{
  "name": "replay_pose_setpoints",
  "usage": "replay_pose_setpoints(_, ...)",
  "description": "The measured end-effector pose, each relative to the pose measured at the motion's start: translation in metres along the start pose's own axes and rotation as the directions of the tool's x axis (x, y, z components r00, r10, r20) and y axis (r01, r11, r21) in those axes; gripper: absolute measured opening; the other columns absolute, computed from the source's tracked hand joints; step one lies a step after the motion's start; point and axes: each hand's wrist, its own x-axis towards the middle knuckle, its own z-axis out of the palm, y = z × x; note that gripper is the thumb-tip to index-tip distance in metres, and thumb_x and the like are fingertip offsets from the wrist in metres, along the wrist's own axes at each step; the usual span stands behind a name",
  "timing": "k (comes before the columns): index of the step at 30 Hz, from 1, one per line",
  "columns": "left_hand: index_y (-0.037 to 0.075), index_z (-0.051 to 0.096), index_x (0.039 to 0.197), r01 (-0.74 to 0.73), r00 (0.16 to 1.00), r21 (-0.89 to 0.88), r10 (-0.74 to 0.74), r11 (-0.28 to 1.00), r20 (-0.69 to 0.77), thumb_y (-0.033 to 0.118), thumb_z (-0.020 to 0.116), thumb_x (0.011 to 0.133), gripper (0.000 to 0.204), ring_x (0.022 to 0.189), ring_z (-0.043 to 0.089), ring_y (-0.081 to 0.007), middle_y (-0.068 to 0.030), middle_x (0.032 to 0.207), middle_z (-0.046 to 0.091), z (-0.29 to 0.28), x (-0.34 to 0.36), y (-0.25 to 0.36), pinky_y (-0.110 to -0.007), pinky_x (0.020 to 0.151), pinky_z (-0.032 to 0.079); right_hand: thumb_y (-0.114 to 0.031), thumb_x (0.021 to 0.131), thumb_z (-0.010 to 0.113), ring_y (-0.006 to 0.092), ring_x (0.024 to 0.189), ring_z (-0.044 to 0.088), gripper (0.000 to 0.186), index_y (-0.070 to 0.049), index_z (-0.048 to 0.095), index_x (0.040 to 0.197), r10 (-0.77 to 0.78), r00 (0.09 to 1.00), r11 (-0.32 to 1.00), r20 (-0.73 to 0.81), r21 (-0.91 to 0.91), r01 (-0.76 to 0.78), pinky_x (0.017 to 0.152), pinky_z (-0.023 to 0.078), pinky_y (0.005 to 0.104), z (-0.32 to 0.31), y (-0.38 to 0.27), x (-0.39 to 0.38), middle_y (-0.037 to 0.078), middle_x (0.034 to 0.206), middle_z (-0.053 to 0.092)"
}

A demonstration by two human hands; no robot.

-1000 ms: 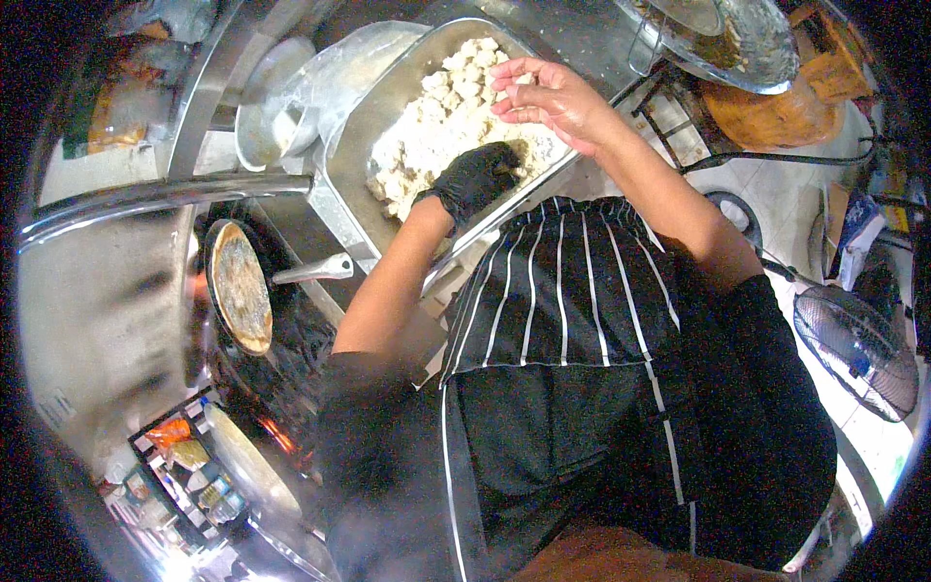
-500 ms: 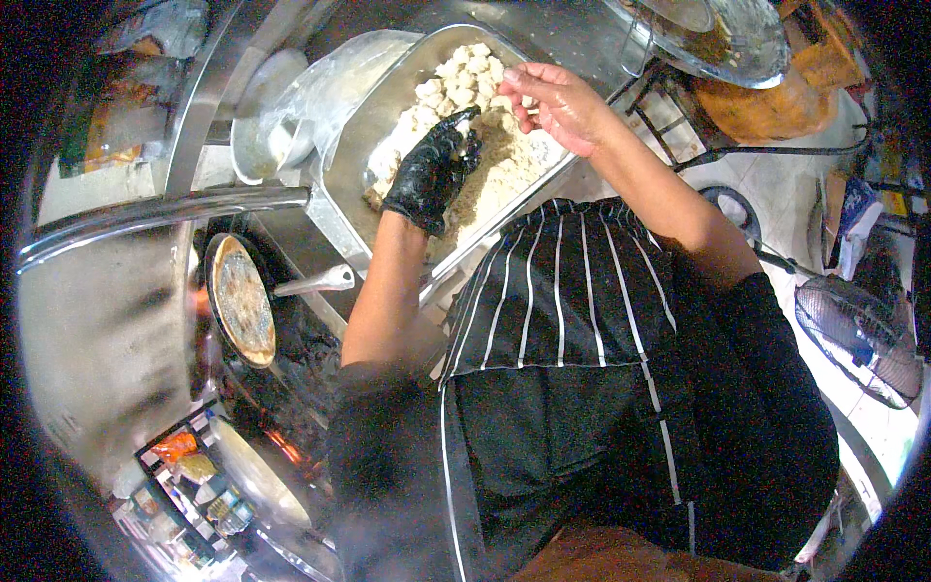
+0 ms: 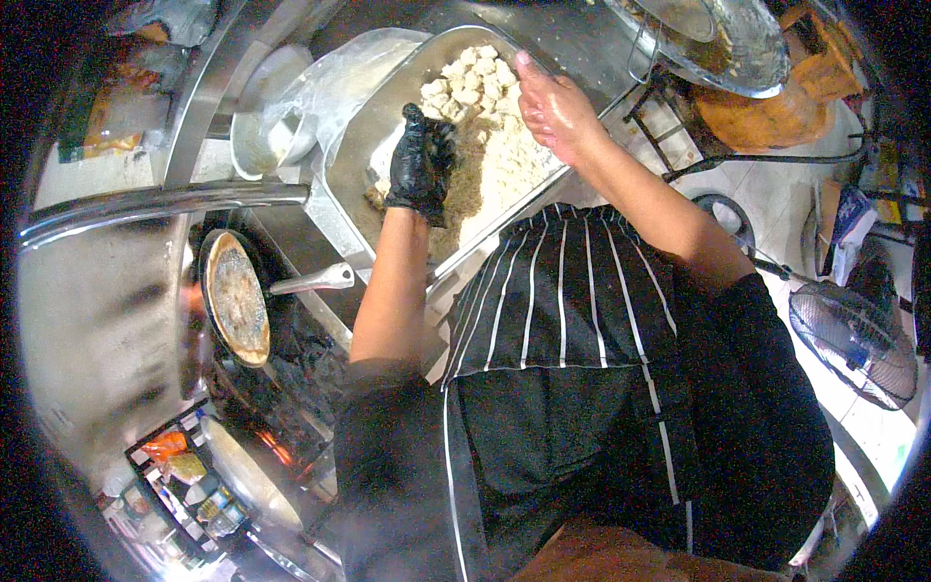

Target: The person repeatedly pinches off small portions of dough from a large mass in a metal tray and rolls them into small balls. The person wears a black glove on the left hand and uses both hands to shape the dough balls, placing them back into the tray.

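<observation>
A deep metal tray (image 3: pixel 361 167) holds pale flour and a heap of floured, dough-like chunks (image 3: pixel 475 80) at its far end. Over the tray's left part is my left hand (image 3: pixel 421 165) in a black glove, its thumb upright and its fingers curled inward; whatever they hold is hidden. Bare and dusted with flour, my right hand (image 3: pixel 558 109) hovers by the tray's right rim. Its thumb stands away from the loosely bent fingers, and nothing shows between them. Brownish flour or bare tray bottom shows between the two hands.
Left of the tray sit a bowl (image 3: pixel 254 145) and a clear plastic bag (image 3: pixel 339 73). A frying pan (image 3: pixel 238 301) with bubbling contents stands on the stove, beside a visible flame. A large metal basin (image 3: pixel 737 58) is at far right, and a fan (image 3: pixel 853 344) at right.
My left hand has drawn back leftward from the chunks, thumb now upright. My right hand has moved slightly right and out of its pinch, toward the tray's rim.
</observation>
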Motion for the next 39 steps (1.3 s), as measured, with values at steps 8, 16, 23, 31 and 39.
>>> replay_pose_setpoints(8,0.013,0.048,0.066,-0.172,0.985,-0.216,0.166,0.961,-0.046,0.040,0.048,0.088,0.035,0.041,0.036,-0.0129,0.0009,0.050,0.039,-0.031,0.026,-0.016,-0.027,0.039,0.029,-0.044,0.087,0.047,0.0081,0.045,0.038,0.040,-0.011,0.044,0.065,-0.039,0.996,0.999,0.085,-0.024,0.041,0.040,0.033,0.0227,0.000,0.011,0.007,-0.001,0.059,0.043)
replay_pose_setpoints(16,0.006,0.058,0.102,-0.186,0.982,-0.227,0.189,0.956,-0.006,0.021,0.054,0.086,0.023,0.064,0.053,-0.0128,-0.0025,0.078,0.060,0.000,-0.009,0.008,-0.023,0.057,0.045,-0.027,0.084,0.056,0.0123,0.058,0.049,0.027,-0.005,0.055,0.098,-0.051,0.982,0.998,0.180,-0.022,0.056,0.049,0.041,0.0252,-0.008,0.014,0.018,0.005,0.082,0.058)
replay_pose_setpoints(23,0.014,0.060,0.084,0.154,0.972,-0.302,-0.090,0.941,0.216,0.046,0.049,0.085,0.034,0.043,0.045,-0.0091,0.0005,0.064,0.057,-0.031,0.006,0.008,-0.020,0.034,0.033,-0.043,0.084,0.054,0.0066,0.043,0.035,0.040,-0.011,0.044,0.062,0.048,0.999,0.988,-0.020,0.151,-0.045,0.039,0.029,0.0182,0.013,0.007,0.010,-0.001,0.060,0.041)
replay_pose_setpoints(31,0.015,0.052,0.057,-0.067,0.946,0.389,0.183,0.919,-0.268,0.043,0.031,0.092,0.049,0.044,0.027,-0.0165,-0.0021,0.047,0.032,-0.035,0.042,-0.020,-0.035,0.042,0.031,-0.046,0.085,0.050,0.0065,0.026,0.026,0.045,-0.019,0.036,0.052,0.041,0.998,0.999,-0.051,0.014,-0.041,0.024,0.021,0.0209,0.014,0.022,0.017,-0.006,0.038,0.030)
replay_pose_setpoints(39,0.001,0.063,0.095,-0.168,0.953,-0.360,0.245,0.918,0.180,0.009,0.057,0.080,0.018,0.074,0.058,-0.0142,-0.0084,0.088,0.063,-0.036,0.019,-0.017,-0.025,0.068,0.048,-0.019,0.085,0.057,0.0144,0.060,0.052,0.015,-0.006,0.051,0.086,-0.001,0.988,1.000,0.155,0.008,0.000,0.059,0.047,0.0257,0.021,0.016,0.003,0.006,0.081,0.053)
